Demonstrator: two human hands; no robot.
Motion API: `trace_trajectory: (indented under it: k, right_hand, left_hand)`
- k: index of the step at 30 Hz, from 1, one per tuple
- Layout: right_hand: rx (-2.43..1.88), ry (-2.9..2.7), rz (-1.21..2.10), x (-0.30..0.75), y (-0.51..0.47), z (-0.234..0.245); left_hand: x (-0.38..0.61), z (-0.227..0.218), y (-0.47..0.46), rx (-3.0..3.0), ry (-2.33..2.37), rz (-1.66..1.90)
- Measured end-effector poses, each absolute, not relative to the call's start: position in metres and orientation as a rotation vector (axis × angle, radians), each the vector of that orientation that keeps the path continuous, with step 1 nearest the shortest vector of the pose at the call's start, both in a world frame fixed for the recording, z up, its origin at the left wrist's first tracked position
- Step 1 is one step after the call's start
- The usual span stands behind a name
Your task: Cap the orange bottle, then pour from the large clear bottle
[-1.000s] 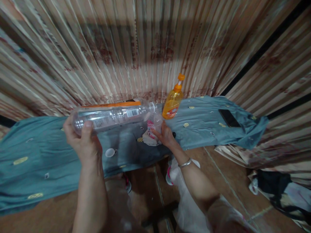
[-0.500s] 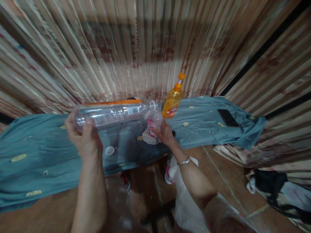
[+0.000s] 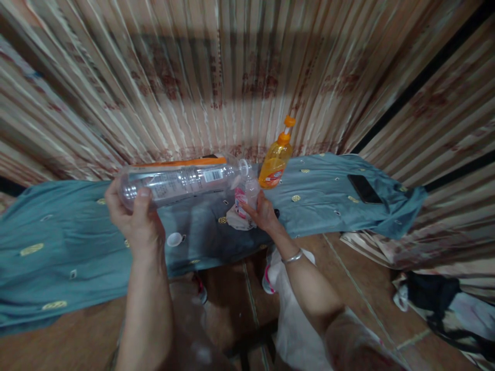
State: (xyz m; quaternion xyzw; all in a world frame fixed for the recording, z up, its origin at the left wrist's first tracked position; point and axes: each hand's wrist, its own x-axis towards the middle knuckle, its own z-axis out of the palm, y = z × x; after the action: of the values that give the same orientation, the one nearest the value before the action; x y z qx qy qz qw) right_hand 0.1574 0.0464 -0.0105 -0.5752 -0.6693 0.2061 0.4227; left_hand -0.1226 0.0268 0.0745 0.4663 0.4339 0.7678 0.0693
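Observation:
My left hand [image 3: 136, 220] is closed round the base of a large clear plastic bottle [image 3: 181, 181] with an orange-edged label, held on its side above the table. Its open neck points right, over a small clear bottle with a pink label [image 3: 243, 196]. My right hand [image 3: 262, 213] grips that small bottle, which stands upright on a white cloth on the table. A white bottle cap [image 3: 174, 239] lies on the blue tablecloth [image 3: 62, 232] between my hands.
An orange dish-soap bottle [image 3: 275, 163] stands just behind the small bottle. A black phone [image 3: 364, 188] lies on the cloth at the right. Striped curtains hang behind the table. Dark clothing lies on the floor at lower right.
The large bottle has tilted slightly, its neck staying over the small bottle. Both hands keep their grips; only the view shifts a little.

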Motion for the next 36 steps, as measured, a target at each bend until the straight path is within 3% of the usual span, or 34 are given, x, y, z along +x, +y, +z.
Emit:
trace_trajectory:
  k: [12,24,36]
  right_hand:
    - [-1.447,-1.674,0.506,0.158,0.047,-0.013]
    - [-1.506,-1.711,0.448,0.155,0.047,-0.012]
    - [-1.485,-1.694,0.462,0.156,0.046,-0.011]
  left_hand:
    - [-0.121,0.075,0.030,1.314,1.146,2.414]
    - [-0.122,0.082,0.018,1.583,1.473,2.216]
    - [-0.125,0.075,0.028,1.387,1.212,2.358]
